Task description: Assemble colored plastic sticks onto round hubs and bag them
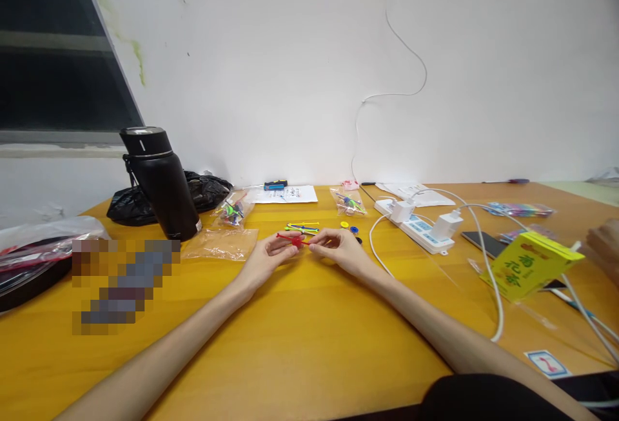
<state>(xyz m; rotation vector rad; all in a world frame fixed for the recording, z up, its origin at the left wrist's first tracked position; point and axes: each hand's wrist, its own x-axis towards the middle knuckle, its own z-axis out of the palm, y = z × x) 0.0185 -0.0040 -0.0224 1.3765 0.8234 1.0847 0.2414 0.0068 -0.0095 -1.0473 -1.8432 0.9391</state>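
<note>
Both hands meet over the middle of the table. My left hand is closed, with thumb and fingers pinching a small red plastic piece that has a round part and a thin stick. My right hand is closed too, its thumb and fingertips at the right end of the same red piece. Just behind the fingers lie several thin plastic sticks in yellow, blue and green. Beyond my right hand are small discs, one yellow, one blue and a dark one partly hidden.
Clear bags of coloured parts lie behind, near a flat clear bag. A black bottle stands left. Rightward are a power strip with white cables, a yellow box, a phone and another person's hand.
</note>
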